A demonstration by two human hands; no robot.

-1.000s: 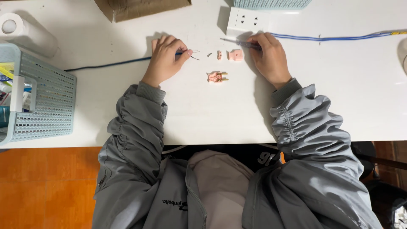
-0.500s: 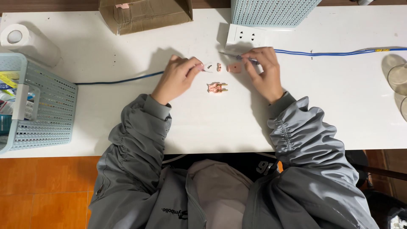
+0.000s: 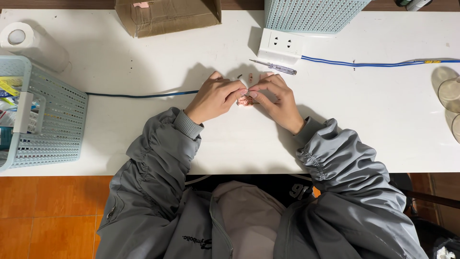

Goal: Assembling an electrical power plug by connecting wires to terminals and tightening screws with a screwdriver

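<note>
Hands: your left hand and right hand meet fingertip to fingertip at mid tabletop, both pinched narrow on one small copper-coloured part.
Part location: it sits between your fingertips, low over the tabletop; can't tell if it's touching the surface or lifted.
Loose bits: two or three tiny pieces lie just beyond your fingers, apart from the part.
Screwdriver: small screwdriver lies flat and untouched, near the white socket plate.
Wires: dark blue wire runs in from the left and disappears behind your left hand; blue-and-white wire runs off right from the socket plate.
Progress: my read is you're mid-assembly. Loose pieces not yet fitted, socket plate set aside, tool down. Part itself too small to judge how complete.
Surroundings: mesh basket at left, cardboard box and second basket at far edge.
</note>
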